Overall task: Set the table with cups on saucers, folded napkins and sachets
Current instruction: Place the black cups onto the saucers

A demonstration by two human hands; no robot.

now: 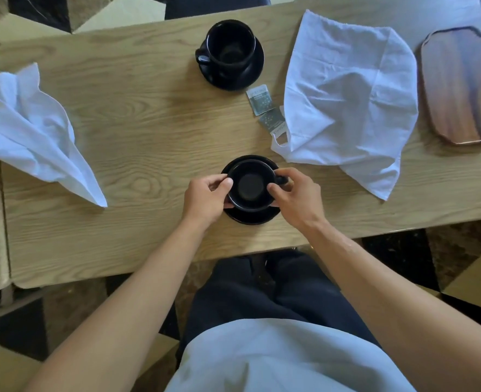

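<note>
The near cup (251, 185) is held from both sides over its saucer (250, 217), low at about 6 o'clock on the table (137, 131). The left hand (207, 198) is curled against the cup's 9 o'clock wall, and the right hand (296, 195) is wrapped at 3 o'clock, thumb on the rim and fingers by the handle; both are clamped on the cup. Whether the base is seated yet cannot be told.

The cup is best lowered level and centred in the saucer's well, judging by how the rim sits slightly toward 12 o'clock. The handle is best left pointing to 3 o'clock, and the fingers released only once the base is settled, so that the saucer is not dragged.

Largest of the rest, an unfolded white napkin (346, 103) is spread at 2 o'clock, a second crumpled napkin (33, 131) at 9 o'clock. A wooden tray (459, 86) is set at 3 o'clock near the edge. A far cup (229, 46) is already stood on its own saucer (257, 66) at 12 o'clock. Two sachets (262, 101) are lying between the cups, one tucked against the napkin's edge. Below, a dark-and-light chequered floor is seen.
</note>
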